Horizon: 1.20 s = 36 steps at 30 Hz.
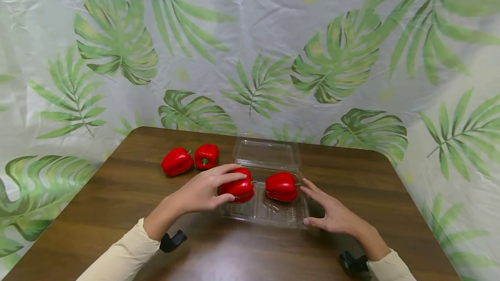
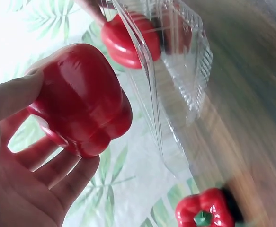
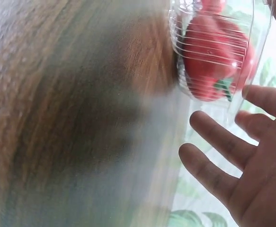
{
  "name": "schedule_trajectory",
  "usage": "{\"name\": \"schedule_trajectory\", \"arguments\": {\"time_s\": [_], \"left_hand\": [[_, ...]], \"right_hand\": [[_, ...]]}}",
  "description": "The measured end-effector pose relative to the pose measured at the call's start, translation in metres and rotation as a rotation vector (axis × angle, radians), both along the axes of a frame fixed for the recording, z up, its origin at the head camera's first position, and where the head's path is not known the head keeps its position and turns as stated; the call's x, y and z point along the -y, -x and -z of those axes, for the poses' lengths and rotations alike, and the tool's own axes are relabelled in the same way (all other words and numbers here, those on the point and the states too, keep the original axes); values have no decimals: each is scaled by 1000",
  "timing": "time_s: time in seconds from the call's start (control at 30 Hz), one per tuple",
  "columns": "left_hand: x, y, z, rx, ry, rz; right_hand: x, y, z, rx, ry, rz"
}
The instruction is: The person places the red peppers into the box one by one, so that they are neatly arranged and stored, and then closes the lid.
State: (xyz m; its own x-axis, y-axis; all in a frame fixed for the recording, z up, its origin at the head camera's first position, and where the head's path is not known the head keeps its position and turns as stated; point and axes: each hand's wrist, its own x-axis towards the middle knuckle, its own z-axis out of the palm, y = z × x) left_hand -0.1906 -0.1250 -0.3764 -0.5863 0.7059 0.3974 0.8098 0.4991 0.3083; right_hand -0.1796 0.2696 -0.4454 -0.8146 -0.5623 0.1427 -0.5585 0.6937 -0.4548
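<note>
My left hand [image 1: 205,187] grips a red bell pepper [image 1: 242,191] over the left part of a clear plastic clamshell box [image 1: 261,216]. In the left wrist view that bell pepper [image 2: 83,99] is held between thumb and fingers, apart from the box wall. A second bell pepper [image 1: 282,187] lies inside the box on the right, its green stem pointing right. Beside the box's right edge is my right hand [image 1: 330,211], its fingers spread. In the right wrist view, fingertips of that hand [image 3: 265,156] are at the box rim [image 3: 258,52].
Two more red bell peppers, one on its side [image 1: 177,161] and one with its stem facing me [image 1: 206,156], lie left of the box on the brown wooden table [image 1: 129,172]. The box's lid [image 1: 267,153] is folded back. A leaf-patterned curtain [image 1: 258,34] hangs behind.
</note>
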Motion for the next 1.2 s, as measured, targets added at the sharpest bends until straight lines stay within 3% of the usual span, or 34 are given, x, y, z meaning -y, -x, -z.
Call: {"name": "schedule_trajectory", "arguments": {"time_s": [0.37,0.8,1.0,1.2], "left_hand": [[-24,2,3,-41,27,82],[-59,3,9,12,124,116],[-73,7,17,31,123,130],[-81,6,18,37,118,152]], "right_hand": [[4,0,0,19,7,12],[6,-1,-2,22,15,11],[6,-1,0,43,31,12],[5,-2,0,48,40,9]]}}
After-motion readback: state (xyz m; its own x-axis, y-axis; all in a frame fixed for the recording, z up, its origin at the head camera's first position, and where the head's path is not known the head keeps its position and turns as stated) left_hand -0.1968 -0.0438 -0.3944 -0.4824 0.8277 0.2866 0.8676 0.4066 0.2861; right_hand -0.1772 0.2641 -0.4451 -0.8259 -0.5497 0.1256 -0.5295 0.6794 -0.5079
